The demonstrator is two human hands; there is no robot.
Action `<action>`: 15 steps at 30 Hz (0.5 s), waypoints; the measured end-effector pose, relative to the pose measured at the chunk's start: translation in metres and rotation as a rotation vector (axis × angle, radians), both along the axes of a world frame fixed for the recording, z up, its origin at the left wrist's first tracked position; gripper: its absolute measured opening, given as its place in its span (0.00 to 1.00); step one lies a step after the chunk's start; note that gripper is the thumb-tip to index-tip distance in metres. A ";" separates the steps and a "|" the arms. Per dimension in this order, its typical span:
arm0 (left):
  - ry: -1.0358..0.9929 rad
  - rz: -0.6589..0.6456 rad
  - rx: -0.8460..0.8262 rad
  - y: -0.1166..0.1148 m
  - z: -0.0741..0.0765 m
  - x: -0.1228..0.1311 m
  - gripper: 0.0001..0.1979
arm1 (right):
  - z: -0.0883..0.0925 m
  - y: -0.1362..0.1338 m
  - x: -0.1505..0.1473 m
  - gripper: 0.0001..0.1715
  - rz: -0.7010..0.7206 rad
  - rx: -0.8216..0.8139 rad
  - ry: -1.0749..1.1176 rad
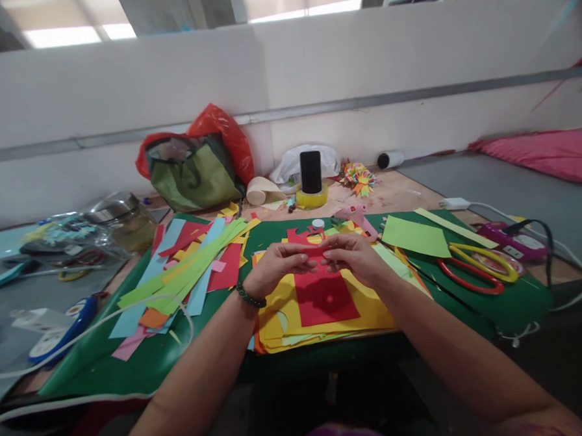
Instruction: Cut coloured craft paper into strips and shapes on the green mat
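Observation:
My left hand [284, 262] and my right hand [347, 254] meet in front of me, fingers pinched on a small piece of red paper [314, 250] held between them. Most of that piece is hidden by the fingers. Just below the hands lies a larger red paper sheet [327, 304], its far edge cut into rounded notches. Under it is a stack of yellow paper [374, 311], with other colours showing at the edges. A pink glue gun [362, 222] rests beyond my right hand, and a small white round cap [317, 224] sits behind the fingers.
Coloured paper strips [190, 262] cover the left of the green mat [98, 368]. Red-handled and yellow-handled scissors [474, 277] lie at right near a green sheet [413, 236]. A phone [311, 171] stands on yellow tape [312, 198]. A green bag [191, 174] and a glass jar [125, 223] stand farther left.

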State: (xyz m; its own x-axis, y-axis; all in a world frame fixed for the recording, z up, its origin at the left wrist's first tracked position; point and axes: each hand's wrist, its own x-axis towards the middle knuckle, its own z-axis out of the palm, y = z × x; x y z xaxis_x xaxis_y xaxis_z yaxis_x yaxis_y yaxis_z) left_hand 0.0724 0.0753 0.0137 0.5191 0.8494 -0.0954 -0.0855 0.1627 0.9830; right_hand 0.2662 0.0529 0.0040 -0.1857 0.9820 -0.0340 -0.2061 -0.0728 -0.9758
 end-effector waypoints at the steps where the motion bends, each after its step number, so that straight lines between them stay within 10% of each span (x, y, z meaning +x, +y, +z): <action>1: 0.002 -0.002 0.001 0.001 -0.001 0.000 0.22 | -0.001 0.000 0.000 0.14 -0.002 -0.002 0.003; 15: -0.034 -0.066 -0.030 0.001 0.001 -0.003 0.23 | 0.001 -0.001 -0.001 0.11 -0.003 0.025 0.012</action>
State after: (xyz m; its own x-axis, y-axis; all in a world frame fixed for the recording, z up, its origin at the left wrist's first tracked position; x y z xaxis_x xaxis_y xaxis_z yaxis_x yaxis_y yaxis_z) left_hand 0.0693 0.0763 0.0145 0.5770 0.8104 -0.1016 -0.1070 0.1984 0.9743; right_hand 0.2655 0.0522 0.0054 -0.1829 0.9831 -0.0069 -0.2181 -0.0474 -0.9748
